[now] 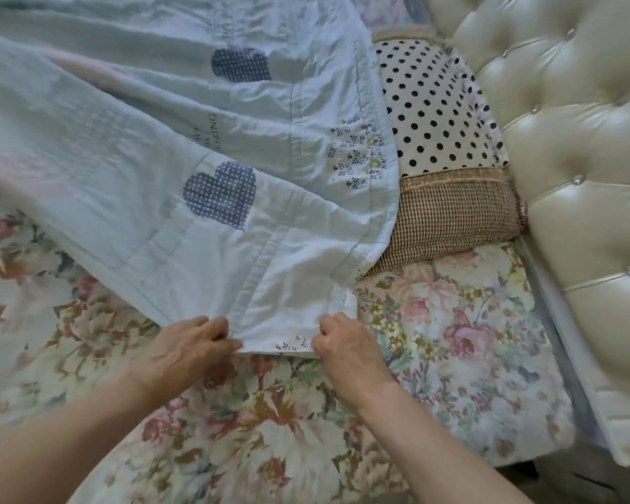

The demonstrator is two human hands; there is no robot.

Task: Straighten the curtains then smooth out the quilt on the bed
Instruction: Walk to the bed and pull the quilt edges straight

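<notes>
- Two hands are curled on the near edge of the pale blue quilt (pixel 197 147): the left hand (pixel 193 349) pinches it left of the corner, the right hand (pixel 342 345) at the corner.
- The quilt is spread over the floral sheet (pixel 451 340).
- Beyond the quilt's right edge, a polka-dot pillow (pixel 433 103) and a checked pillow (pixel 448 212) are seen against the tufted headboard (pixel 561 121).
</notes>
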